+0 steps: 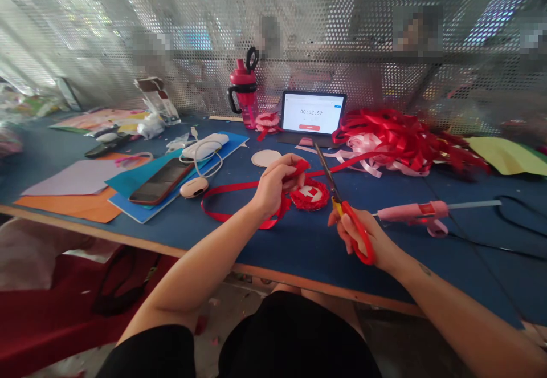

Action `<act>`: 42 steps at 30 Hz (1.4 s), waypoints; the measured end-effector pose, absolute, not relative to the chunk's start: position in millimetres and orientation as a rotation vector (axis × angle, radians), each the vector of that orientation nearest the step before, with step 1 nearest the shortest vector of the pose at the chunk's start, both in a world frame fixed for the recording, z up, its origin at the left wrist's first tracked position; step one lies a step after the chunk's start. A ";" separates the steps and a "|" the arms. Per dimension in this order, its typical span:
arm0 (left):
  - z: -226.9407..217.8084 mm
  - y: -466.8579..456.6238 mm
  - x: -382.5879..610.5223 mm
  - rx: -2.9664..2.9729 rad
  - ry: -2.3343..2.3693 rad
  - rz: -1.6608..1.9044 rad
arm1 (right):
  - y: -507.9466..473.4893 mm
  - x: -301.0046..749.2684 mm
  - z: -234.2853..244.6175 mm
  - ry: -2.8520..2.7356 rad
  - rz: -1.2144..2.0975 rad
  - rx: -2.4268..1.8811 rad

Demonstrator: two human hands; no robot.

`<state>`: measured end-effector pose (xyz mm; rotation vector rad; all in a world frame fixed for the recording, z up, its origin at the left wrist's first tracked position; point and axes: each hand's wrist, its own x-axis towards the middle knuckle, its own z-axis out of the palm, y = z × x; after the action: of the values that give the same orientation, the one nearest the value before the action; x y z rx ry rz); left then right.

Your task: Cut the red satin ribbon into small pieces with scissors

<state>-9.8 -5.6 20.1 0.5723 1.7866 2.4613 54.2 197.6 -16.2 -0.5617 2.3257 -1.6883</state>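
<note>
My left hand [276, 183] is closed on a red ribbon [231, 186]; one length loops down to the left on the table and another runs right toward the ribbon heap. In my right hand [356, 235] is a pair of scissors [361, 232] with red and yellow handles, blades pointing up and away beside the ribbon. Whether the blades touch the ribbon I cannot tell. Between the hands, on the blue table, lies a round red ribbon rosette [310, 195] with a pale centre and a red patch on it.
A pink glue gun [412, 211] with a black cord lies right. Behind are a tablet [314, 113] showing a timer, a pink bottle [244, 96] and a heap of red ribbons [384, 138]. At left are a phone [160, 183], a cabled white device [205, 146] and coloured sheets [77, 178].
</note>
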 end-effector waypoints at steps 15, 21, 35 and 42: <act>17.0 -2.5 -11.5 0.618 1.811 2.413 | 199.1 59.6 -9.2 2.388 -1.577 -0.692; 18.6 -0.6 -10.3 0.616 1.869 2.421 | 201.4 56.3 -16.1 2.513 -1.485 -0.772; 20.9 -1.4 -8.2 0.432 2.019 2.507 | 201.4 53.5 -16.1 2.547 -1.416 -0.709; 22.0 -1.8 -8.8 0.497 1.968 2.487 | 201.1 53.6 -14.5 2.555 -1.345 -0.699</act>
<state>-8.8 -1.8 22.0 0.4971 1.9676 2.4873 53.6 201.1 -14.5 -0.6994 2.5547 -1.3450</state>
